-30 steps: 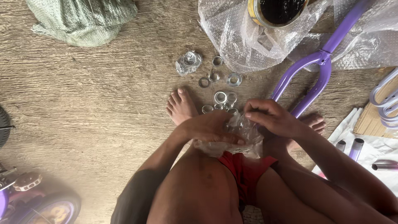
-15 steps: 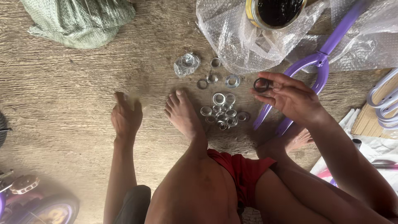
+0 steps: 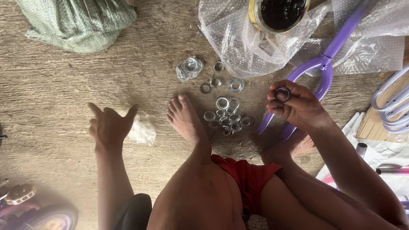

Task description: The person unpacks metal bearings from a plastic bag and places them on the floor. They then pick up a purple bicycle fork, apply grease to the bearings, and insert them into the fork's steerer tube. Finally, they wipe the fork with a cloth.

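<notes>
My right hand [image 3: 298, 106] pinches a dark metal ring [image 3: 282, 93] between its fingertips, held over the purple bicycle fork [image 3: 317, 70]. My left hand [image 3: 110, 125] is out to the left above the floor with fingers spread and nothing in it. Just right of it lies a crumpled clear plastic bag [image 3: 142, 129] on the floor. A heap of several silver rings and washers [image 3: 226, 116] sits on the floor by my bare left foot [image 3: 185, 119]. More loose rings [image 3: 219, 81] lie a little farther out.
A round tin of black grease [image 3: 279, 12] stands on bubble wrap [image 3: 232, 40] at the top. A green sack [image 3: 79, 23] lies top left. A small plastic wad [image 3: 188, 68] is near the rings. A small wheel [image 3: 47, 217] shows bottom left; white tubes [image 3: 390, 104] at right.
The two hands parted from the plastic bag over my lap. The rings now lie in a heap on the floor. My left hand swung left and let the bag drop; my right holds one ring.
</notes>
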